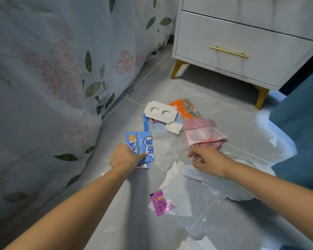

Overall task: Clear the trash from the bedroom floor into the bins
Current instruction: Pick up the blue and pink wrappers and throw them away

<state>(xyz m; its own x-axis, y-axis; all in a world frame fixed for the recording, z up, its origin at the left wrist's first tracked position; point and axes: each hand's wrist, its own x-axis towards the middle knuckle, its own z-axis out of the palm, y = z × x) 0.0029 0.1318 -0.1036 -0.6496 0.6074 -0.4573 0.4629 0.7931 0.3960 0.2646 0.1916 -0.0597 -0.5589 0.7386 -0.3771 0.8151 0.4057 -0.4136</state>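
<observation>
Trash lies scattered on the grey tiled floor. My left hand [124,156] grips a blue snack wrapper [141,147] lifted a little off the tiles. My right hand [206,159] pinches the edge of a clear plastic bag [170,150], just below a pink wrapper [201,134]. Farther off lie a white card with two curved cut-outs [160,112], an orange packet [185,109] and a small white scrap [173,128]. Near me are a purple sachet [162,202], a white tissue [172,175] and crumpled pale plastic [220,186].
A bed with a floral sheet [52,78] fills the left side and hangs to the floor. A white nightstand [242,42] on gold legs stands at the back right. A dark blue cloth [300,132] is at the right edge. No bin is in view.
</observation>
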